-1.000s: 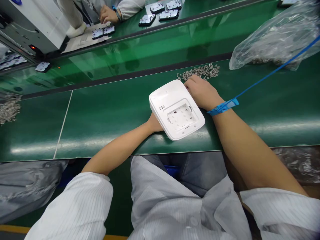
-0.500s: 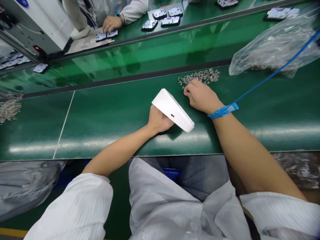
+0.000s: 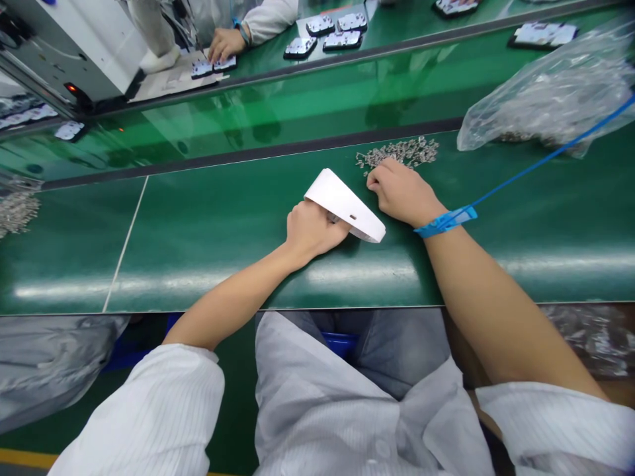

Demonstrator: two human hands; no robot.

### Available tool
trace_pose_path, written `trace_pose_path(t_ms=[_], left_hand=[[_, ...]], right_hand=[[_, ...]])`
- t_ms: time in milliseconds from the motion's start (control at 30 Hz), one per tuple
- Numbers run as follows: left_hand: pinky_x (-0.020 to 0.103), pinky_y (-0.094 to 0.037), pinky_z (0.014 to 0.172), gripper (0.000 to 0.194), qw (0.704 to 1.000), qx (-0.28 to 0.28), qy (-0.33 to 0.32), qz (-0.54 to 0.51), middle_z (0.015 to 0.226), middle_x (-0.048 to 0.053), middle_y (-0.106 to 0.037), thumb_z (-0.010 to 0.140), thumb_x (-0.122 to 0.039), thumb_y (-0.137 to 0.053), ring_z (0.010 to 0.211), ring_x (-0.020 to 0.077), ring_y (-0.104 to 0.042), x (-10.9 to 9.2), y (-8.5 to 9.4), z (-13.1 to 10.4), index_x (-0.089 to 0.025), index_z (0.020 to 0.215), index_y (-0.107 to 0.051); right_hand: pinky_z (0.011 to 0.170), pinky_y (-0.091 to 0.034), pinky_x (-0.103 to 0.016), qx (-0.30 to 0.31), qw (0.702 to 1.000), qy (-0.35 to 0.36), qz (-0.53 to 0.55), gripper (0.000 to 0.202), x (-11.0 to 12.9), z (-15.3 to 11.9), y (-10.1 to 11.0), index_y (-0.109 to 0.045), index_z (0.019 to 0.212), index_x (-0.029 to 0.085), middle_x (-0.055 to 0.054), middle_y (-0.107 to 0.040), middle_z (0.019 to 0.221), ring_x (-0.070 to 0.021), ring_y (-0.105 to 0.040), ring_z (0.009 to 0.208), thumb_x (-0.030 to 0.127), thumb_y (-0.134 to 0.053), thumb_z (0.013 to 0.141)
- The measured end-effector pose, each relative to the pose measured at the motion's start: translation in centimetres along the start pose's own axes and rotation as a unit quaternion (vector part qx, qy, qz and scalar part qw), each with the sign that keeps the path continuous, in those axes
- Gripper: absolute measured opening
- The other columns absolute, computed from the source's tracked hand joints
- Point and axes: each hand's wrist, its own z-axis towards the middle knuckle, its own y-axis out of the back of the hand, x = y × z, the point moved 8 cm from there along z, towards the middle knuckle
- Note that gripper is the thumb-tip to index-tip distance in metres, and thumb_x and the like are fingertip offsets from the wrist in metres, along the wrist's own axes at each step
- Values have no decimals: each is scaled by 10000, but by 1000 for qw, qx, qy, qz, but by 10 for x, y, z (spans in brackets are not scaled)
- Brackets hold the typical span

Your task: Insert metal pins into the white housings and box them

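While the left hand [image 3: 312,231] clamps a smooth white casing [image 3: 342,201] above the bench's [image 3: 218,238] near half, the piece stands tilted, its slotted, wedge-shaped side upward, probably because the grip reaches in from its lower side. The right hand [image 3: 404,192], cuffed by a crinkled blue strap [image 3: 446,221], curls beside small, shiny metal pieces [image 3: 419,151]; whether its fingertips pinch one cannot be told. Those lie loosely heaped along the far edge, seemingly for easy reach. Right of them slumps a clear, wrinkled plastic bag [image 3: 546,92]. Beyond, a co-worker's hand [image 3: 227,45] touches flat, dark-rimmed units [image 3: 201,68].
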Motion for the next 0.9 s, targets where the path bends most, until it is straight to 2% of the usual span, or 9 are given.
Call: trace_pose_path(t_ms=[200,367,433,500,567,633,767,900], left_hand=[[316,-382,594,291,1000,7,15,-13,696,69,-680,795,-477,-706,655,231,-641,2,1,2,-189,762,-686],[309,-392,592,267,999,12,33,-34,712,74,-691,806,-451,-712,679,228,-648,3,2,3,-185,784,-700],[312,-403,600,268,998,9,39,-40,724,75,-698,813,-452,-708,690,231,-652,4,2,3,-186,788,-704],[316,-417,614,264,998,5,40,-39,730,71,-699,811,-453,-711,701,236,-659,4,2,4,-189,796,-705],[323,-431,634,258,999,-3,35,-24,725,69,-696,808,-448,-711,717,246,-669,5,3,5,-190,791,-703],[332,-439,655,274,1000,-14,28,5,726,75,-697,806,-459,-706,742,264,-684,7,6,8,-188,773,-701],[334,-434,666,347,998,-42,19,52,769,100,-720,824,-519,-671,788,289,-706,11,11,14,-178,782,-720],[339,-435,673,389,996,-52,24,64,817,119,-738,832,-557,-663,805,300,-716,12,12,15,-177,851,-747]], right_hand=[[812,-479,-442,-8,999,-31,34,139,2,2,4,-603,875,210,-141,-680,975,-320,-624,952,157,-475,881],[791,-497,-415,-25,987,-88,132,94,2,2,13,-595,879,233,-82,-726,881,-271,-667,820,214,-508,909],[759,-505,-406,-54,982,-95,154,118,8,-2,26,-602,936,240,-73,-718,861,-258,-667,785,270,-490,957],[726,-510,-400,-109,976,-99,159,171,18,-8,47,-604,1020,253,-65,-701,861,-248,-663,769,321,-448,1002],[711,-514,-402,-174,968,-101,150,204,32,-16,68,-605,1066,263,-64,-685,879,-243,-656,761,342,-424,1014],[721,-515,-417,-206,964,-107,131,234,46,-23,79,-622,1069,257,-82,-680,913,-250,-651,774,349,-414,1011],[750,-508,-472,-167,976,-108,91,327,67,-27,70,-655,1101,235,-137,-674,980,-289,-650,815,373,-368,1023],[789,-484,-547,-118,988,-87,58,331,77,-28,57,-669,1063,257,-137,-651,913,-333,-619,842,376,-363,1030]])
